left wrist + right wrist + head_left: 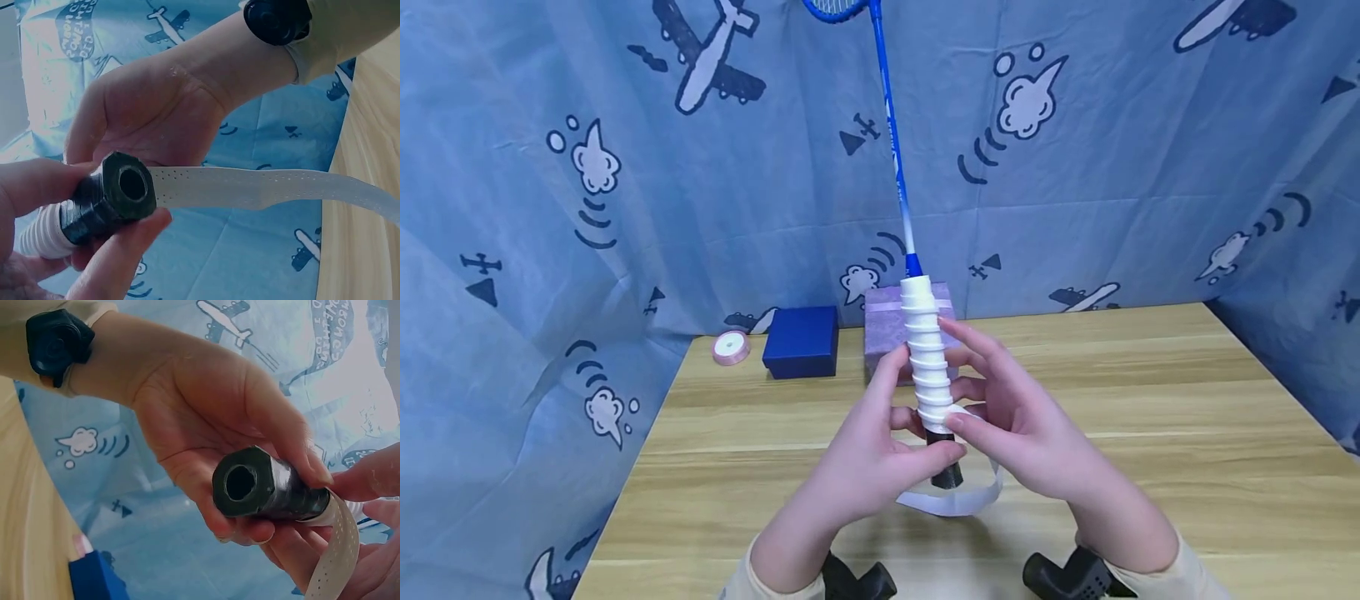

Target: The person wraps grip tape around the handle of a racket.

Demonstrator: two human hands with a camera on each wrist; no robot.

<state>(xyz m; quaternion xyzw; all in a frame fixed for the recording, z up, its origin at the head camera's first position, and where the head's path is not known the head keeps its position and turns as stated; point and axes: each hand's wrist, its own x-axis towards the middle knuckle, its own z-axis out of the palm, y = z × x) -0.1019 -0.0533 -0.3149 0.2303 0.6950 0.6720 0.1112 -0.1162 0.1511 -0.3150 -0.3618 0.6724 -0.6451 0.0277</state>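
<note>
Between both hands a blue badminton racket [895, 158] stands nearly upright, its head mostly cut off by the top edge of the head view. White grip tape [927, 358] winds in ridged turns around most of the handle. Bare black handle [946, 477] shows at the bottom, its hollow butt [130, 184] facing the left wrist view. My left hand [874, 467] holds the lower handle between thumb and fingers. My right hand [1030, 425] pinches the tape against the handle near the last turn. A loose perforated tape tail [334, 556] hangs below in a curve.
Behind the handle stands a purple box [883, 321] with a ribbon band. To its left are a dark blue box [801, 343] and a pink ribbon roll [731, 347]. The wooden table [1187, 417] ends at a blue patterned cloth [1075, 208].
</note>
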